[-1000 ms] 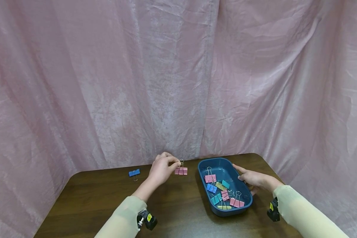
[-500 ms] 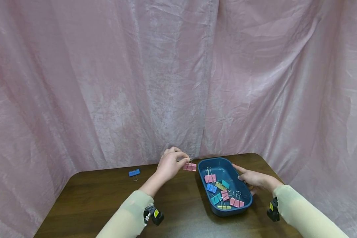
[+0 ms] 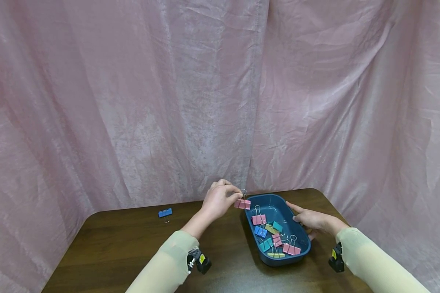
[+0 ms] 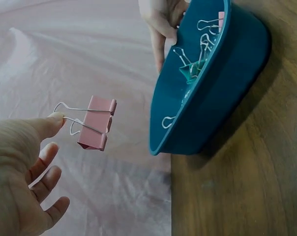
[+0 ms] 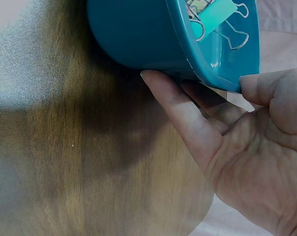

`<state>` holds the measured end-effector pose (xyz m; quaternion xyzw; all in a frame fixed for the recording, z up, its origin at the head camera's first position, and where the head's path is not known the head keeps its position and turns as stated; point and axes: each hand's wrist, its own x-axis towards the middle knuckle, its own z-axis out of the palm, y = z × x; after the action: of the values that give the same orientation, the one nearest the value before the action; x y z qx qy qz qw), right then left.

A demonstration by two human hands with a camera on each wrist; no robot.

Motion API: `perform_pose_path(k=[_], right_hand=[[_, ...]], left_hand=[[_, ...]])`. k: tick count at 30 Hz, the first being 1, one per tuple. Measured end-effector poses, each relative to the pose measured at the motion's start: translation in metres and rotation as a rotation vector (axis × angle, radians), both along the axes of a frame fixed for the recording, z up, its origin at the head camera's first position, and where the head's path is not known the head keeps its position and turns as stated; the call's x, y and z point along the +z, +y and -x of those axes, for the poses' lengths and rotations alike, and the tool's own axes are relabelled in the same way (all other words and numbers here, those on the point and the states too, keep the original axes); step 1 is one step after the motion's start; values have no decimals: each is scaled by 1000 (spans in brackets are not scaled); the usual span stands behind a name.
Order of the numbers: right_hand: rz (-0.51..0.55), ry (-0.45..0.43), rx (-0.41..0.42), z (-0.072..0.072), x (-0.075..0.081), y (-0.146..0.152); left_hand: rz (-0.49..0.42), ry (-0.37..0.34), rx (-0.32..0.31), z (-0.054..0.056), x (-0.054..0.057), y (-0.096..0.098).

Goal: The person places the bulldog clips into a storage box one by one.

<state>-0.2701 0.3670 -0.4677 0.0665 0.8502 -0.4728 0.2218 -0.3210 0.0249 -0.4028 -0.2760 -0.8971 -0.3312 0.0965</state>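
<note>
In the head view my left hand [image 3: 218, 199] pinches a pink binder clip [image 3: 243, 204] by its wire handles, at the far left rim of a dark blue plastic tub [image 3: 276, 262]. Seen from the left wrist, thumb and forefinger meet on the wire while the other fingers stay loosely bent; the clip's body hangs beside the tub. My right hand [image 3: 313, 219] holds the tub's right side. In the right wrist view its thumb [image 5: 261, 88] lies at the rim, with the fingers against the outside wall. Inside lie several pink, blue, teal [image 3: 266, 244] and yellow binder clips.
A single blue binder clip [image 3: 165, 213] lies at the left back of the brown wooden table [image 3: 113, 252]. Close behind the table's back edge hangs a pink curtain [image 3: 190, 101]. A black camera mount [image 3: 199, 260] sits on the left wrist, and another [image 3: 336, 260] on the right.
My left hand has carried the pink binder clip rightward and slightly up, from over the table to the tub's rim. The right hand and tub have hardly moved.
</note>
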Motion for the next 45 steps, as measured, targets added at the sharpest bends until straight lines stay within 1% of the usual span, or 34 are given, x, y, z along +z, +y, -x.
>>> perform_pose_path(k=[5,13,23,32,39,45], right_hand=[[8,0,1,-1,1,0],[15,-5,1,-1,4,-1],[16,-5,-2,-1,3,-2],[18,-4,-4,-1,2,-4],[30,-6,-7,0,0,-4],[29,-6,-7,-1,1,-4]], left_hand=[[8,-14,-5,0,-3,8],[-14,-45,-12,1,-6,18],[-14,-57,-22,3,-16,28],[-55,-75,-24,-2,-17,35],[-40,-108,-17,-5,-22,39],[-23,-114,-25,-5,-26,40]])
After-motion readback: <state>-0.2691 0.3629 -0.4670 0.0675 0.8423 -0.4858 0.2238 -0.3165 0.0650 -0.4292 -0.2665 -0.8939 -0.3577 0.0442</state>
